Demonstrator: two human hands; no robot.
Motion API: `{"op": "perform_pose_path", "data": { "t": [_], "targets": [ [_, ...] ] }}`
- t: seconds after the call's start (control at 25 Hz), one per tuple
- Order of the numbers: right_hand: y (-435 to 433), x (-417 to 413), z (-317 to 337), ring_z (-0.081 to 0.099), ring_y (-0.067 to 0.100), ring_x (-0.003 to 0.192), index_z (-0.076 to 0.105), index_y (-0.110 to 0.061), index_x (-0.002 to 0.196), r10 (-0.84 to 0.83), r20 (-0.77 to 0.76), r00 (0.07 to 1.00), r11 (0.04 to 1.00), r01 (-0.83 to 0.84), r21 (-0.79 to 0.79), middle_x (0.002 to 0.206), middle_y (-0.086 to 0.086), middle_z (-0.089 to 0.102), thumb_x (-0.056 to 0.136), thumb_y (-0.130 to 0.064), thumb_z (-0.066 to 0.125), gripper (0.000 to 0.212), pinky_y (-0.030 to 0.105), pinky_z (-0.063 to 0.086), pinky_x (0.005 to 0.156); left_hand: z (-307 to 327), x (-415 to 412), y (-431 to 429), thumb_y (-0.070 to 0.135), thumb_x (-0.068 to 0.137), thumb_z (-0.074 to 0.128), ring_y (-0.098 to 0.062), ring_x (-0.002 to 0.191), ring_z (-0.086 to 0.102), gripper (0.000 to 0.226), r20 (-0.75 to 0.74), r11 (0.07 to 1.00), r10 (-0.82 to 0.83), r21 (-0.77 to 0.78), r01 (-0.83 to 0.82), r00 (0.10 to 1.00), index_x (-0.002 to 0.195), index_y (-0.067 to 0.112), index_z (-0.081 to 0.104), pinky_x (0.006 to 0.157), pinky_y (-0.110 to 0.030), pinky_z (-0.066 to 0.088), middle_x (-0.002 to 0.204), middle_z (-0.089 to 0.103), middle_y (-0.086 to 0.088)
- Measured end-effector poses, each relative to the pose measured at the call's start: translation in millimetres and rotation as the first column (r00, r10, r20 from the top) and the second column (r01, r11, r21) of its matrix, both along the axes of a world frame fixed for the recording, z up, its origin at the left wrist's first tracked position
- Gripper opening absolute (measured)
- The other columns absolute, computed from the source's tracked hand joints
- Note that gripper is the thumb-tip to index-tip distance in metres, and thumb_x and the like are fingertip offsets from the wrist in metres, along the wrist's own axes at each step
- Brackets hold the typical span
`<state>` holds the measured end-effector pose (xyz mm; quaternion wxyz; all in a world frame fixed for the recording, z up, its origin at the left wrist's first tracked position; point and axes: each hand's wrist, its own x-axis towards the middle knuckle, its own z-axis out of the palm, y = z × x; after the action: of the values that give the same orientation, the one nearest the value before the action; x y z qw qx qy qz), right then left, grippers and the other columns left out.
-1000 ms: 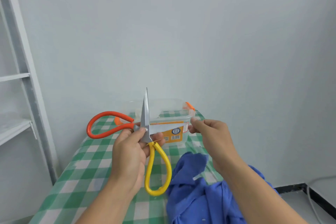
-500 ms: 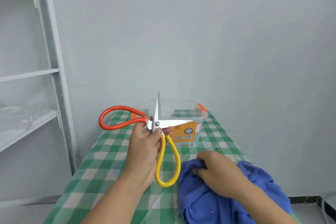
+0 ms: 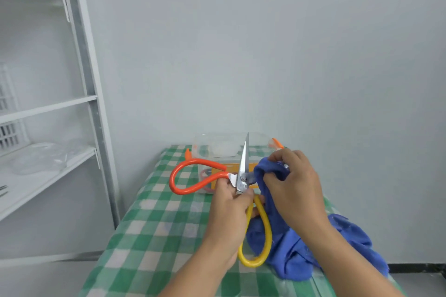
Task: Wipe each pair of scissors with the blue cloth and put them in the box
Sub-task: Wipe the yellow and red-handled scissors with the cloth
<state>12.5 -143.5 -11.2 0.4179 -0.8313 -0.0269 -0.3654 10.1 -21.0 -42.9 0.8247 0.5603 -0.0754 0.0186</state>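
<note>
My left hand (image 3: 230, 210) grips a pair of scissors (image 3: 242, 171) at the pivot, held open above the table. One loop handle is orange and points left, the other is yellow and hangs down. One blade points up; the other points right and is wrapped in the blue cloth (image 3: 299, 243). My right hand (image 3: 293, 188) pinches that cloth around the wrapped blade. The rest of the cloth trails down onto the table at the right. Behind the scissors stands the clear plastic box (image 3: 214, 146) with orange clips and an orange label; something red shows through its wall.
The table carries a green and white checked cover (image 3: 156, 224) and ends against a pale wall. A white metal shelf unit (image 3: 79, 108) stands at the left, with clear plastic on its middle shelf and a white crate behind.
My right hand lifted the blue cloth from the table and wrapped it round the right-pointing blade. The view has swung left and down, showing more shelf.
</note>
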Motion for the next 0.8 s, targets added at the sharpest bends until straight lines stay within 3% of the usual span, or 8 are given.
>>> {"op": "perform_pose_path", "data": {
  "t": [0.08, 0.12, 0.24, 0.32, 0.44, 0.64, 0.8],
  "targets": [
    [2.1, 0.7, -2.8, 0.053, 0.0, 0.088, 0.061, -0.033, 0.087, 0.02, 0.048, 0.999, 0.998, -0.017, -0.054, 0.095, -0.017, 0.054, 0.08, -0.007, 0.065, 0.027, 0.009, 0.036, 0.069, -0.3, 1.8, 0.8, -0.004, 0.072, 0.062, -0.044, 0.093, 0.07, 0.047, 0.0, 0.996, -0.082, -0.043, 0.082, 0.997, 0.116, 0.003, 0.05, 0.088, -0.058, 0.056, 0.104, 0.068, -0.03],
    [3.7, 1.2, -5.1, 0.053, 0.0, 0.088, 0.064, -0.031, 0.089, 0.055, 0.073, 0.996, 0.994, -0.047, -0.096, 0.095, -0.016, 0.054, 0.079, -0.01, 0.065, 0.023, 0.008, 0.038, 0.069, 0.4, 2.0, 1.4, -0.004, 0.068, 0.06, -0.038, 0.09, 0.07, 0.051, 0.004, 0.995, -0.096, -0.022, 0.096, 0.995, 0.116, 0.004, 0.049, 0.087, -0.055, 0.057, 0.1, 0.069, -0.027],
    [7.7, 2.7, -12.8, 0.055, 0.005, 0.081, 0.07, -0.029, 0.092, 0.209, 0.102, 0.973, 0.946, -0.175, -0.273, 0.094, -0.014, 0.052, 0.077, -0.015, 0.062, 0.022, 0.013, 0.041, 0.066, 1.8, -0.1, 0.3, -0.012, 0.08, 0.053, -0.024, 0.082, 0.067, 0.035, 0.045, 0.994, -0.057, 0.091, 0.053, 0.997, 0.109, 0.006, 0.048, 0.074, -0.042, 0.055, 0.087, 0.067, -0.015],
    [7.7, 7.5, -17.0, 0.055, 0.011, 0.079, 0.073, -0.024, 0.091, 0.262, 0.149, 0.953, 0.892, -0.18, -0.415, 0.093, -0.008, 0.053, 0.079, -0.008, 0.065, 0.022, 0.018, 0.044, 0.064, 2.6, -2.4, -0.7, -0.019, 0.086, 0.044, -0.017, 0.081, 0.067, 0.032, 0.071, 0.991, -0.03, 0.132, 0.021, 0.997, 0.105, 0.006, 0.049, 0.071, -0.034, 0.055, 0.082, 0.066, -0.009],
    [4.7, 10.8, -25.2, 0.055, 0.019, 0.079, 0.075, -0.018, 0.088, 0.318, 0.204, 0.926, 0.812, -0.155, -0.563, 0.09, -0.001, 0.057, 0.087, -0.01, 0.058, 0.019, 0.025, 0.045, 0.066, 5.2, -5.2, 1.3, -0.024, 0.084, 0.047, -0.015, 0.08, 0.069, 0.034, 0.064, 0.995, -0.018, 0.099, 0.012, 0.998, 0.099, 0.006, 0.052, 0.065, -0.026, 0.054, 0.076, 0.068, -0.003],
    [-4.4, 11.0, -27.5, 0.055, 0.019, 0.073, 0.073, -0.016, 0.08, 0.202, 0.229, 0.952, 0.905, -0.092, -0.417, 0.085, -0.002, 0.054, 0.092, -0.025, 0.052, 0.026, 0.026, 0.044, 0.059, 12.6, -9.3, -1.6, -0.022, 0.087, 0.048, -0.017, 0.074, 0.07, 0.031, 0.056, 0.992, -0.074, 0.108, 0.068, 0.996, 0.104, 0.005, 0.052, 0.062, -0.026, 0.054, 0.075, 0.071, -0.007],
    [2.4, 11.0, -27.0, 0.054, 0.016, 0.073, 0.075, -0.015, 0.085, 0.227, 0.226, 0.947, 0.912, -0.125, -0.39, 0.086, -0.003, 0.056, 0.085, -0.013, 0.062, 0.013, 0.024, 0.043, 0.06, 14.5, -5.8, -3.5, -0.021, 0.087, 0.042, -0.013, 0.07, 0.065, 0.032, 0.091, 0.984, -0.043, 0.177, 0.026, 0.995, 0.096, 0.009, 0.05, 0.062, -0.027, 0.053, 0.072, 0.066, -0.002]
  ]
}}
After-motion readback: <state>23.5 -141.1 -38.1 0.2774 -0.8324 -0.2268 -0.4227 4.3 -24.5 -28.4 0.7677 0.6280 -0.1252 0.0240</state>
